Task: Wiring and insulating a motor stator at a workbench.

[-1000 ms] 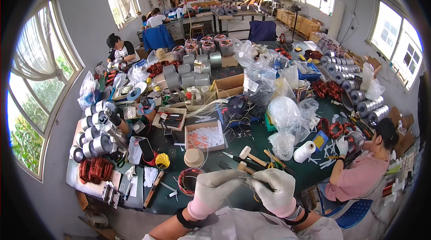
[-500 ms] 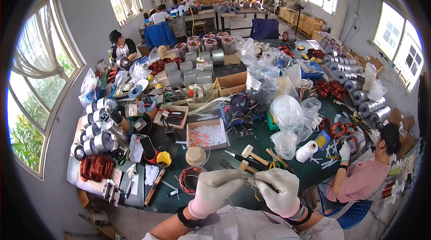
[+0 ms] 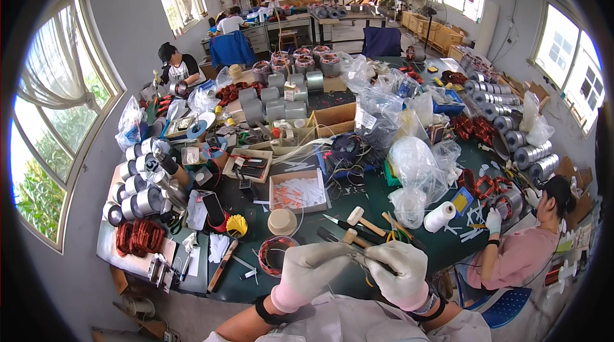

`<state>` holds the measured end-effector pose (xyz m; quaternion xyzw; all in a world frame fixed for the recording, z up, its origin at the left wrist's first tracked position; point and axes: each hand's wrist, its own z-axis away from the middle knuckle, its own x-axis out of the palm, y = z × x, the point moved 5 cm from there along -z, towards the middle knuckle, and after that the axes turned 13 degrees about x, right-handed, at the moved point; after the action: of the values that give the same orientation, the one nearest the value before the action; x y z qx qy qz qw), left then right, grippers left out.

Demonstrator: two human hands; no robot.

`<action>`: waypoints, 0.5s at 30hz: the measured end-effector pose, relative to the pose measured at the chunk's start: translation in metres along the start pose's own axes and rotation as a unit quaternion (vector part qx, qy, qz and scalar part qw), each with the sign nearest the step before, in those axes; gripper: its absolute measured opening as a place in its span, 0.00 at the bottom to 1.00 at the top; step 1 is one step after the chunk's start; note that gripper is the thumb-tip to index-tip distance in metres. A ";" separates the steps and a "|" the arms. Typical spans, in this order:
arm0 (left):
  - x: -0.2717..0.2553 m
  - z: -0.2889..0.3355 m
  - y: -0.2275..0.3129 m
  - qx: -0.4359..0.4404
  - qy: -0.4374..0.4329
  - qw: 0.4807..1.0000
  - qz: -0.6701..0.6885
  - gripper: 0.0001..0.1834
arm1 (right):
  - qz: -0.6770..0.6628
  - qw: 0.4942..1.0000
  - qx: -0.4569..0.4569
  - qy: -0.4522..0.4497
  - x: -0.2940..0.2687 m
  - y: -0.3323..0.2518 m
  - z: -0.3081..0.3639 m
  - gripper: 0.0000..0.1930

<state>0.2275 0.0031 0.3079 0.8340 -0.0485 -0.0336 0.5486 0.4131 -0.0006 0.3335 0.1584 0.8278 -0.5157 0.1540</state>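
Both my hands wear whitish gloves and meet at their fingertips in front of me, above the table's near edge. My left hand is closed in a pinch, and so is my right hand. Between them runs a thin, dark wire-like strand, mostly hidden by the fingers. Just beyond my left hand a ring-shaped stator with red windings lies on the green table, partly covered by that hand. A wooden-handled hammer and a pale-headed mallet lie right behind my fingertips.
Past the stator stand a beige round block and a cardboard box of white and orange slips. A white thread spool and plastic bags are to the right, near a seated co-worker. Metal cylinders are stacked at left.
The whole view has shifted slightly. My hands keep their pinch in nearly the same place. At the right, another gloved hand of the co-worker has come into sight near the face.
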 end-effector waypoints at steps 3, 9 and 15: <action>-0.001 0.000 0.002 0.031 0.008 0.999 -0.023 0.08 | -0.004 1.000 0.000 -0.001 0.001 0.000 0.001 0.06; -0.006 -0.001 0.012 0.175 0.007 0.968 -0.178 0.07 | 0.008 1.000 -0.005 -0.009 0.007 0.002 0.001 0.07; -0.007 0.000 0.012 0.182 0.010 0.964 -0.194 0.08 | -0.007 1.000 -0.009 -0.023 0.014 0.007 0.000 0.08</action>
<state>0.2196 -0.0009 0.3189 0.9135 0.1142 -0.1211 0.3713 0.4036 0.0036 0.3220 0.1391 0.8297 -0.5130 0.1707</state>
